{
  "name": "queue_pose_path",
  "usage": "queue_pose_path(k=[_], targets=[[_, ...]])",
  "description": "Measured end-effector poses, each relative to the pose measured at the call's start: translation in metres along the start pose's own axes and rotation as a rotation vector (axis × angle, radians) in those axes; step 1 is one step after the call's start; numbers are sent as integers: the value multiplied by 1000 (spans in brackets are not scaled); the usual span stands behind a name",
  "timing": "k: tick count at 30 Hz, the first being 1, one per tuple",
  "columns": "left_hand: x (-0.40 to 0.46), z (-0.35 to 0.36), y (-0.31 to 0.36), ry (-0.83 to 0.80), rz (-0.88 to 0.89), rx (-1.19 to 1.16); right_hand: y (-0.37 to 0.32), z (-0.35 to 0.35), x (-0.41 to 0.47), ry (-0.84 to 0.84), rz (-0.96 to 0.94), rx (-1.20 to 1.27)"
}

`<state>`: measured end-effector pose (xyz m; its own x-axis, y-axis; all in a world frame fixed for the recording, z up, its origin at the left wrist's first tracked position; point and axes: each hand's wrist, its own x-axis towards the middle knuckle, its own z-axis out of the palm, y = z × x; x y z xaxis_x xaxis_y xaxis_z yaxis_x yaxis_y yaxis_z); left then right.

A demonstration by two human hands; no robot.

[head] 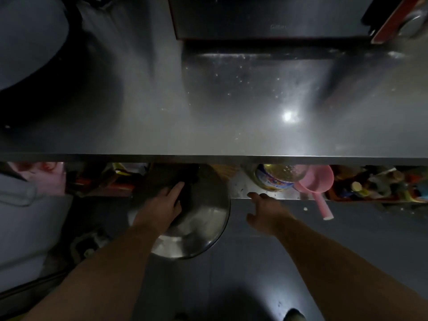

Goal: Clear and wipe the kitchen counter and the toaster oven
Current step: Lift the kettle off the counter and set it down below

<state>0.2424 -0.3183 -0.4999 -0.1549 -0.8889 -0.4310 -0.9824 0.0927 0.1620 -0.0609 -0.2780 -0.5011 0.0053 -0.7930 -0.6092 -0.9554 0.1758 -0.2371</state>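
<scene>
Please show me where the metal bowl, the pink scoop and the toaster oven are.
metal bowl [196,230]: head view, shiny inside wall.
pink scoop [317,180]: head view, round cup part.
toaster oven [266,17]: head view, dark front.
</scene>
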Motion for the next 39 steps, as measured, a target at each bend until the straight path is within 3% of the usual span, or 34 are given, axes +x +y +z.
queue_pose_path(k=[9, 14, 20, 27, 32, 39], targets=[[159, 43, 23, 111, 139, 92, 36, 33, 103, 77, -5, -71], [212, 58, 31, 280, 191, 186, 39, 36, 135, 188, -103, -122], [249, 77, 0, 265, 157, 177, 50, 39, 159, 235, -143, -103], [240, 75, -10, 379, 193, 142, 43, 41, 153, 208, -106, -158], [184, 48, 9, 426, 227, 211, 20, 26, 112, 131, -79, -179], [36, 1, 12, 77, 326, 211, -21, -20, -7, 14, -51, -91]])
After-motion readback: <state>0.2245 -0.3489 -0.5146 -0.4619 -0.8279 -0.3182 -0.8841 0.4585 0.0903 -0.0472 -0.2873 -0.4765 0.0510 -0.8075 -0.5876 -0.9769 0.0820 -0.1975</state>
